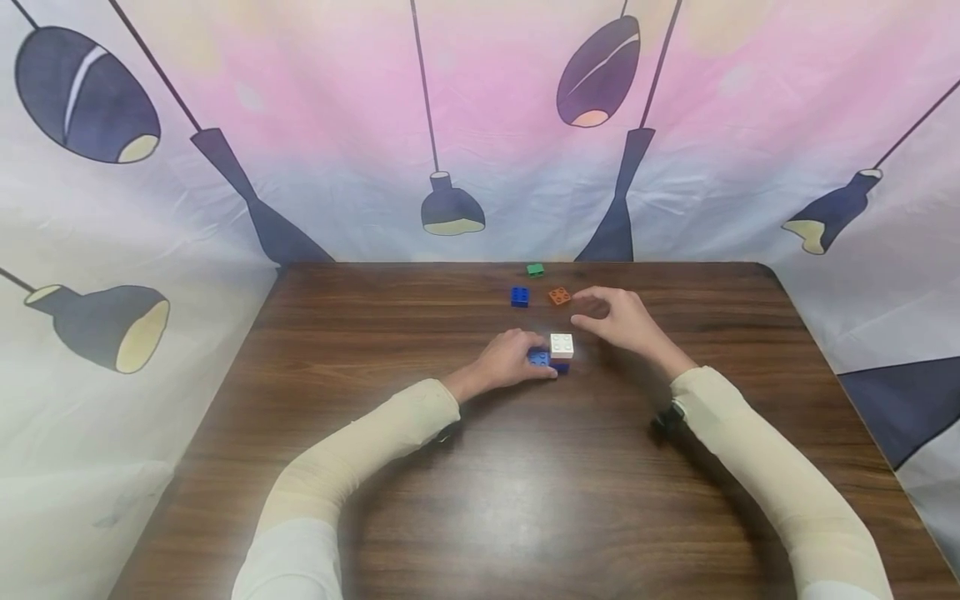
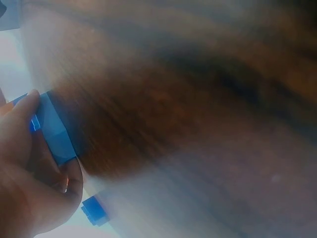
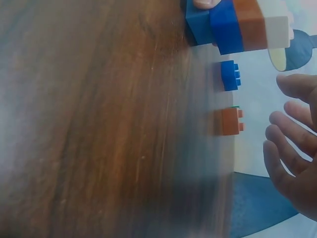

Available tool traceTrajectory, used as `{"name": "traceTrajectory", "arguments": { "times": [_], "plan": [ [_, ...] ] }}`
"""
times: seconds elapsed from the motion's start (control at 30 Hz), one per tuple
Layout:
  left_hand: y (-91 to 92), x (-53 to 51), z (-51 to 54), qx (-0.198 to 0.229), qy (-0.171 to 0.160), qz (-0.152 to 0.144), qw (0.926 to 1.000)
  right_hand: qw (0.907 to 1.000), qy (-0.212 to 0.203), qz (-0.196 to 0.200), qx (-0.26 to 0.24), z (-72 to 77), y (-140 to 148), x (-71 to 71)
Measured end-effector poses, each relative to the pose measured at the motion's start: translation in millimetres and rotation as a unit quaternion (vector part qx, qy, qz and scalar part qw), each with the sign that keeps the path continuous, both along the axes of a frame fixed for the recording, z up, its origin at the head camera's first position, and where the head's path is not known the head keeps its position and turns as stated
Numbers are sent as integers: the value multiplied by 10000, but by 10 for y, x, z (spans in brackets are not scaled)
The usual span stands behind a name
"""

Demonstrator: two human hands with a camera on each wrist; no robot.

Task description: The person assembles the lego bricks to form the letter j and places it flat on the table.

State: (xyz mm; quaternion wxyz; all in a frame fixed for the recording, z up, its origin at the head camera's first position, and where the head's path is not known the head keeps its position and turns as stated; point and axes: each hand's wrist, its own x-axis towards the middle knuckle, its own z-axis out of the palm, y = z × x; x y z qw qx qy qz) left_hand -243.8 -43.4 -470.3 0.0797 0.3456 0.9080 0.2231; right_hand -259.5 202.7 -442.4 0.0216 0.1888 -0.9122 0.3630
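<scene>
My left hand grips a light blue brick at the base of a small stack, thumb on one side and fingers on the other. Above that brick the stack has a dark blue brick, an orange-brown brick and a white brick on top. My right hand hovers to the right of the stack, fingers spread and holding nothing. Its fingertips are close to a loose orange brick but appear apart from it.
Beyond the stack lie a loose blue brick and, near the far table edge, a green brick. The brown wooden table meets a printed cloth backdrop at its far side.
</scene>
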Motion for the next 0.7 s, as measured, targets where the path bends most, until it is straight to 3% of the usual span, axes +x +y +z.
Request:
{"name": "traceTrajectory", "arguments": {
  "times": [0.47, 0.7],
  "plan": [
    [-3, 5, -9, -29, -3, 20, 10000, 9961, -26, -881, -78, -169, -143, -272],
    [-5, 1, -14, -38, 50, 8, 10000, 9947, -67, -1013, -147, -248, -177, -389]
  ]
}}
